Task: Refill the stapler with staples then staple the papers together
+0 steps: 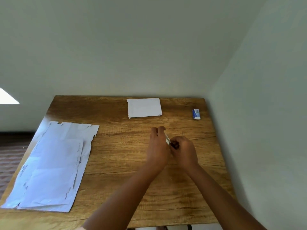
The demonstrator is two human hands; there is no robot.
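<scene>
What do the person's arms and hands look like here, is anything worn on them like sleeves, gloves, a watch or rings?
Both forearms are bare as far as the frame shows: no sleeves in view. The left hand and right hand wear no gloves. No watch or bracelet shows at either wrist. No rings are visible, though the fingers are small and partly hidden, so that is less certain.

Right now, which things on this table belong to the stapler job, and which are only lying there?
Belong to the job:
- stapler, mostly hidden, held by left hand and right hand
- small blue and white box, possibly staples
- stack of papers
- small white sheet, perhaps

Just lying about:
- nothing certain on the wooden table
</scene>
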